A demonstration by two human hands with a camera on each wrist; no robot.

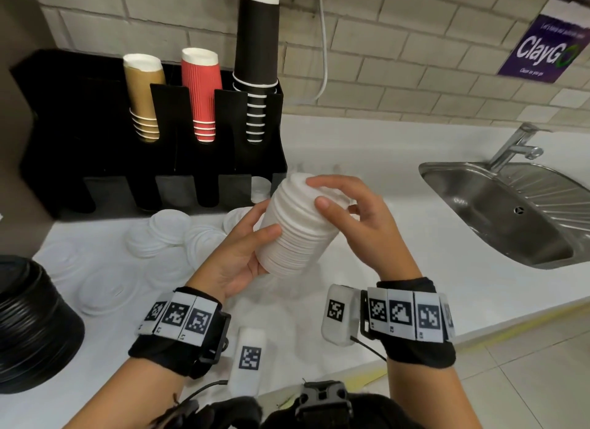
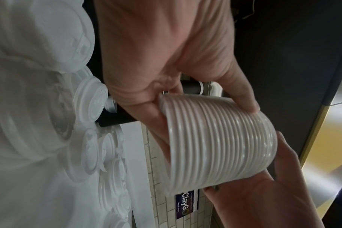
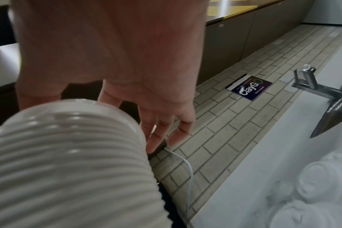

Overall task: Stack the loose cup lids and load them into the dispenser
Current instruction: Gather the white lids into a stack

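Both hands hold a tilted stack of white lids (image 1: pixel 298 227) above the white counter (image 1: pixel 367 147): the left hand (image 1: pixel 238 256) grips its base, the right hand (image 1: pixel 354 214) its top. Loose lids (image 1: pixel 166 234) lie before the black dispenser (image 1: pixel 79 135); a steel sink (image 1: pixel 510 211) sits right, beneath the tiled wall (image 1: pixel 399 45).

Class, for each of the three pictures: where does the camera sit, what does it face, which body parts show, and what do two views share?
Head: above, facing down at the counter; both hands and wristbands show, gripping the lid stack.
Left wrist: along the left hand toward the lid stack; the right hand's palm shows.
Right wrist: along the right hand toward the tiled wall.
Shared: all three show the purple sign.
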